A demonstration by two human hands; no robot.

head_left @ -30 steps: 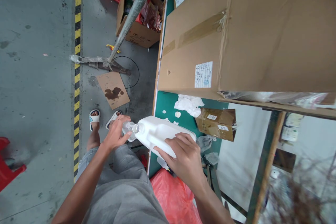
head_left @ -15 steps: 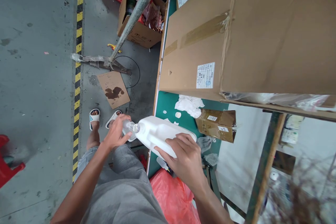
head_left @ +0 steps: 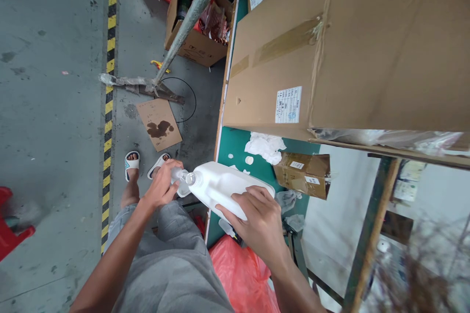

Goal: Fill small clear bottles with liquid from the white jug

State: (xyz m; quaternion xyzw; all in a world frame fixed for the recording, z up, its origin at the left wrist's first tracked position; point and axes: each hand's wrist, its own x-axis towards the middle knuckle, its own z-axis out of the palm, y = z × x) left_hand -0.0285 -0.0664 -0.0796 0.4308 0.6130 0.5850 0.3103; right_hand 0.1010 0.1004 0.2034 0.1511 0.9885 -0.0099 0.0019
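A white plastic jug (head_left: 223, 186) lies tilted on its side over the corner of a green table (head_left: 235, 144), its neck pointing left. My right hand (head_left: 257, 220) grips the jug's body from below and behind. My left hand (head_left: 163, 186) is closed around a small clear bottle (head_left: 179, 176) held right at the jug's mouth. My grey shorts and sandalled feet show below the hands.
A large cardboard box (head_left: 345, 44) fills the table behind the jug. A small brown box (head_left: 303, 173) and white crumpled paper (head_left: 264, 146) lie beside it. A red bag (head_left: 242, 274) sits below. On the floor are a metal pole stand (head_left: 147, 85), an open carton (head_left: 194, 24) and a yellow-black stripe (head_left: 108, 83).
Almost nothing has moved; the view shifted slightly, and both hands keep the jug and the small bottle in the same place.
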